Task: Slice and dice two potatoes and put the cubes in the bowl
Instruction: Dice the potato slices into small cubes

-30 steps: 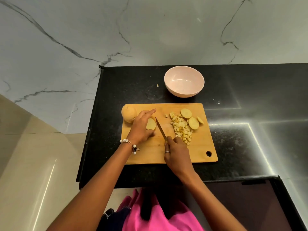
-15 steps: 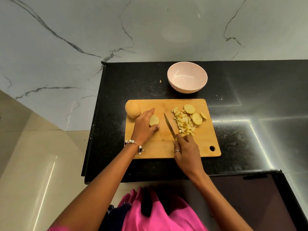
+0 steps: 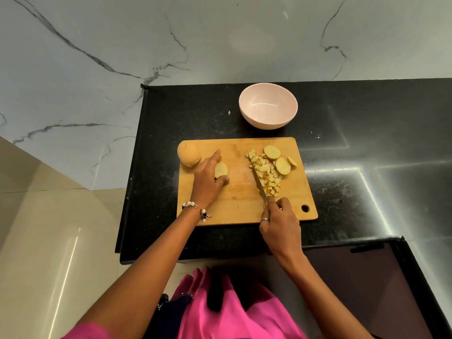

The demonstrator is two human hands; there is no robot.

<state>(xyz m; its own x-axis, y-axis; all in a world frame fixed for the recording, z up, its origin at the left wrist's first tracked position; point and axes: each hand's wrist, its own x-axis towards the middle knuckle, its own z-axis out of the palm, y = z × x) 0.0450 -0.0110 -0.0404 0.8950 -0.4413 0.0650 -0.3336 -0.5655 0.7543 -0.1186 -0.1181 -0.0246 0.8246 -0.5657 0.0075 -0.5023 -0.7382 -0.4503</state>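
A wooden cutting board (image 3: 239, 206) lies on the black counter. My left hand (image 3: 208, 182) holds a potato piece (image 3: 221, 169) between thumb and fingers on the board's left half. A whole potato (image 3: 188, 154) rests at the board's far left corner. My right hand (image 3: 280, 221) grips a knife (image 3: 259, 182), its blade lying against the left side of a pile of potato cubes (image 3: 266, 173). Three round potato slices (image 3: 281, 160) lie just right of the pile. A pink bowl (image 3: 268, 106) with nothing inside stands beyond the board.
The black counter (image 3: 367, 182) ends at its left edge near the board, with a pale floor below. A marble wall rises behind. A dark glass panel (image 3: 367, 285) sits at the near right. A small potato scrap (image 3: 229, 112) lies left of the bowl.
My right hand has carried the knife to the right, from beside the held piece to the edge of the cube pile. My left hand keeps its hold on the potato piece.
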